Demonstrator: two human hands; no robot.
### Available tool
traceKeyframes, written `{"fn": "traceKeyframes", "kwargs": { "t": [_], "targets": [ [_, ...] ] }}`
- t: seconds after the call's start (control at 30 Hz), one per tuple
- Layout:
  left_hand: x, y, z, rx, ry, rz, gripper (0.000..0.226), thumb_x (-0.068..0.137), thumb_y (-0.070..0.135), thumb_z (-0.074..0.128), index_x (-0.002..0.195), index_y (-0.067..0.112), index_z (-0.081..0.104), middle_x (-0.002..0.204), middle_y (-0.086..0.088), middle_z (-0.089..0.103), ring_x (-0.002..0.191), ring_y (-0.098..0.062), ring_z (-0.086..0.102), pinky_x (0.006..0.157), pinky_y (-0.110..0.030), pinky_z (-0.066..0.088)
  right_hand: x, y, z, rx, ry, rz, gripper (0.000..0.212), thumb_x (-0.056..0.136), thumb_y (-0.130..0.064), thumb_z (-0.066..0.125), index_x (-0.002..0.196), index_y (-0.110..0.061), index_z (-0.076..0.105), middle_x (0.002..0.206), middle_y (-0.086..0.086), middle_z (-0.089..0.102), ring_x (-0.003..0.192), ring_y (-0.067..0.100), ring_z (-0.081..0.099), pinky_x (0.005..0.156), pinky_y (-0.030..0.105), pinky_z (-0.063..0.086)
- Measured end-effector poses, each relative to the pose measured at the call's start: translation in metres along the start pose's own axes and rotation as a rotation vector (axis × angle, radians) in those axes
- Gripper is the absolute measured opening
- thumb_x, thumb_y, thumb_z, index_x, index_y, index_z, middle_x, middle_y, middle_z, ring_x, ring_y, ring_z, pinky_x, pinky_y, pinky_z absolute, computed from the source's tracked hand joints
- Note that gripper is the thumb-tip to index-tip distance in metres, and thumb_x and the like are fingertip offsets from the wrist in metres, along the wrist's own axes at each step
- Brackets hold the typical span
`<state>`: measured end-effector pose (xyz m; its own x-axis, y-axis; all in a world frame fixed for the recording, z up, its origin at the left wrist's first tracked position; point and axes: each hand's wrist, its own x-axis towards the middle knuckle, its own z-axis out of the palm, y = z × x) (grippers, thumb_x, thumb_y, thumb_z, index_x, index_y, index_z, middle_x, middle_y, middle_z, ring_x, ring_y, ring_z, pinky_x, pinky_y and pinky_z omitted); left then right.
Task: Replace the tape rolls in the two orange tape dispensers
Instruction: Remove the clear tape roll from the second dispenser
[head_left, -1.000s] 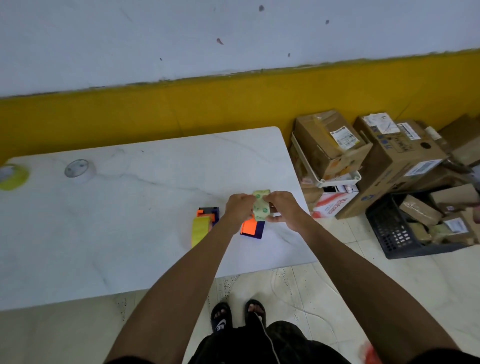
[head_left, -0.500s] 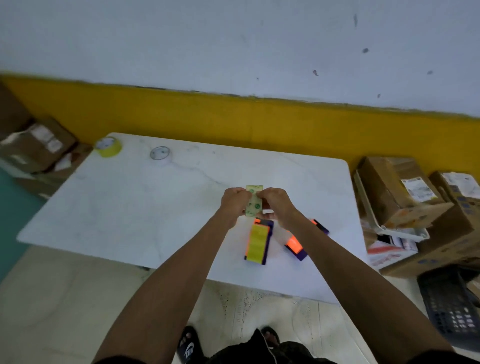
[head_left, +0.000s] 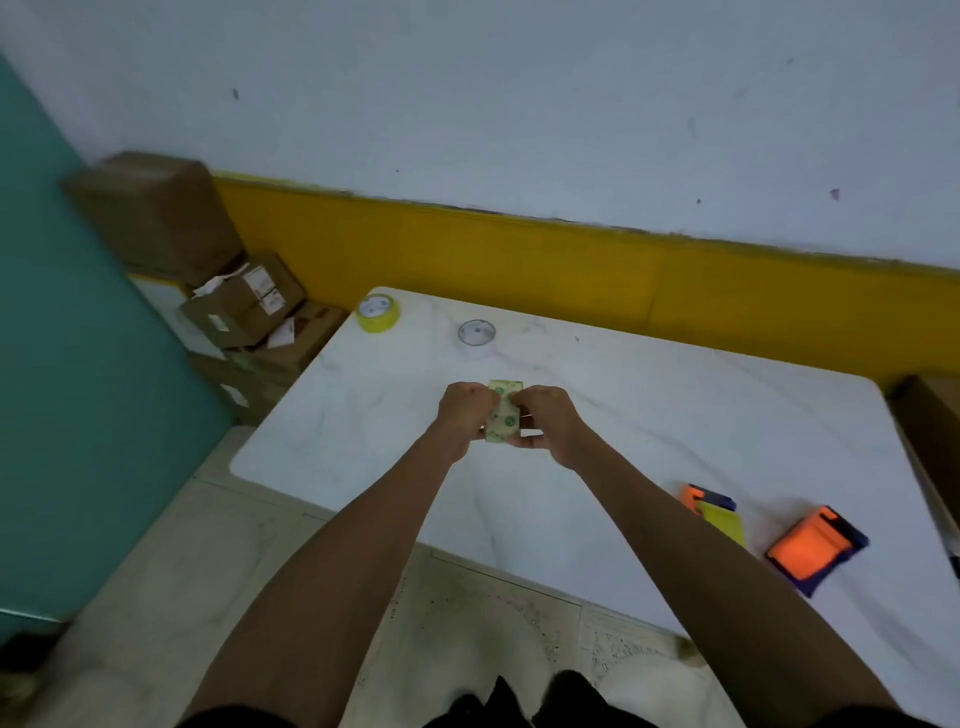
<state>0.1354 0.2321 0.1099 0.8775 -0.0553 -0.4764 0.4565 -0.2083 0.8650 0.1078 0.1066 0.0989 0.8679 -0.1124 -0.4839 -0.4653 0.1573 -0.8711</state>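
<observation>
Above the white table (head_left: 649, 405), my left hand (head_left: 464, 413) and my right hand (head_left: 545, 418) both grip a pale green printed tape roll (head_left: 503, 413) seen edge-on between them. Two orange tape dispensers lie at the table's right front: one with a yellow roll (head_left: 714, 514), the other (head_left: 813, 548) with its orange face up and a dark blue frame. A yellow tape roll (head_left: 378, 313) and a clear tape roll (head_left: 476, 333) stand at the far left corner of the table.
Cardboard boxes (head_left: 244, 306) are stacked on the floor left of the table against a teal wall (head_left: 78, 389). Another box edge (head_left: 930, 431) shows at the right. The yellow-banded wall runs behind the table; tiled floor lies below me.
The view has swung left, so the dispensers now lie to the right of my hands. Both hands still grip the green roll, which stays between them.
</observation>
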Motion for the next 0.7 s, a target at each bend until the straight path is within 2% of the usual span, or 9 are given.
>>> {"fn": "traceKeyframes", "kwargs": {
  "t": [0.13,0.37,0.53,0.7],
  "targets": [
    [0.016,0.0,-0.039,-0.04,0.023,-0.021,0.015,0.087,0.005,0.052,0.093,0.004,0.066,0.104,-0.02,0.068,0.088,-0.032,0.066,0.068,-0.037,0.059,0.015,-0.007,0.039,-0.027,-0.041,-0.006,0.01,0.089,-0.01,0.054,0.089,-0.004,0.062,0.085,0.015,0.069,0.075,0.027,0.069,0.059,0.034,0.058],
    [0.061,-0.001,-0.087,-0.062,0.048,-0.061,0.026,0.087,0.006,0.052,0.106,-0.001,0.067,0.11,-0.022,0.069,0.095,-0.033,0.068,0.068,-0.036,0.059,0.06,-0.012,0.088,-0.036,-0.081,0.019,0.009,0.089,-0.009,0.054,0.084,-0.005,0.06,0.081,0.014,0.067,0.07,0.025,0.068,0.058,0.033,0.058],
    [0.118,0.005,-0.113,-0.026,0.042,-0.094,0.018,0.088,0.005,0.051,0.098,0.002,0.066,0.105,-0.019,0.068,0.09,-0.031,0.066,0.07,-0.037,0.059,0.114,-0.013,0.115,0.007,-0.106,0.047,0.009,0.089,-0.011,0.055,0.083,-0.006,0.059,0.082,0.013,0.067,0.072,0.026,0.068,0.058,0.033,0.058],
    [0.188,0.011,-0.125,0.001,0.034,-0.145,0.015,0.088,0.004,0.051,0.094,0.005,0.064,0.101,-0.018,0.067,0.088,-0.031,0.065,0.07,-0.038,0.059,0.175,-0.023,0.135,0.047,-0.04,0.133,0.008,0.09,-0.009,0.054,0.085,-0.006,0.059,0.086,0.014,0.067,0.077,0.026,0.067,0.059,0.033,0.057]
  ]
}}
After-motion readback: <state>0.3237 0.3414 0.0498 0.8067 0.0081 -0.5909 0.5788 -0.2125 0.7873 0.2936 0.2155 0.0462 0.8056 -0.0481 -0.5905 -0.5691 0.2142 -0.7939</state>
